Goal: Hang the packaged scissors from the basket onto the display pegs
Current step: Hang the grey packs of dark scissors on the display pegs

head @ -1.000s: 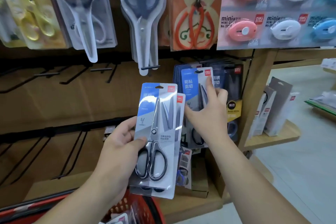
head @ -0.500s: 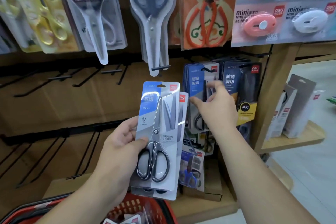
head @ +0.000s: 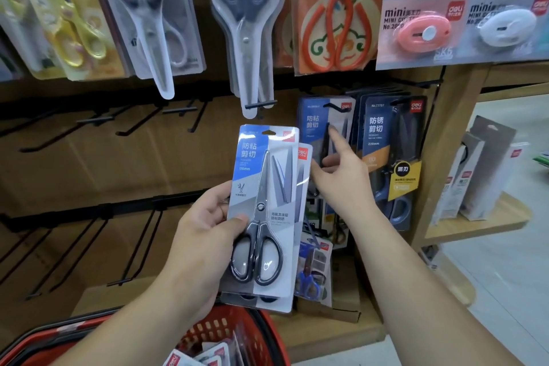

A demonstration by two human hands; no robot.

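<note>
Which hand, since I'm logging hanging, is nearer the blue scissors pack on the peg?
Right. The right hand lies across the hung scissors pack; the left hand holds packaged scissors lower left.

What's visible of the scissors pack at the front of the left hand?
The blue-and-grey carded scissors pack holds black-handled steel scissors, tips up, under clear plastic. It is near upright above the red plastic basket. The left hand grips its left edge, thumb on front; a matching pack sits behind it.
</note>
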